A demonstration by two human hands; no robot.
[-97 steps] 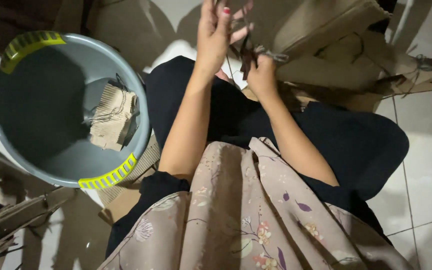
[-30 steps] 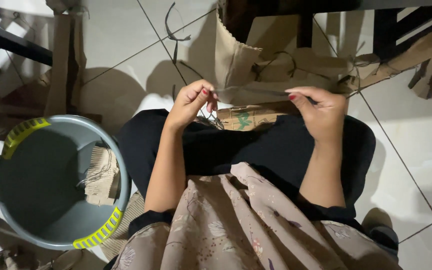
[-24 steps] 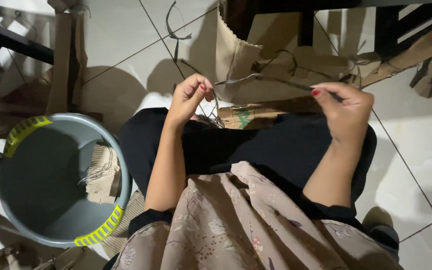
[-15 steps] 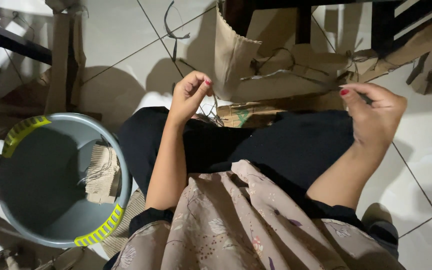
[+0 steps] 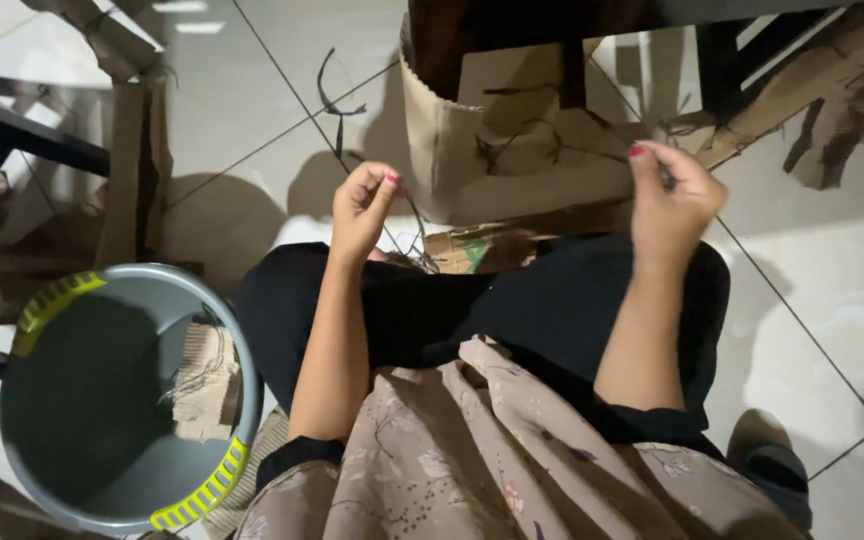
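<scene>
A thin dark string (image 5: 542,150) ran between the two raised hands, passing in front of a brown paper bag (image 5: 512,150) that stood on the tiled floor (image 5: 832,300) just beyond the fingertips. The left hand (image 5: 364,205) had its thumb and forefinger pressed together, pinching one end, from which loose strands hung down toward the lap. The right hand (image 5: 674,195) was curled, its fingers closed on the other end, well apart from the left. Cardboard scraps (image 5: 782,110) lay beyond the right fingers. Below and to the left of the left hand's fingers, beside the person's knee, stood a grey bucket (image 5: 102,400) with yellow-green handles, a piece of torn cardboard (image 5: 204,385) inside it.
</scene>
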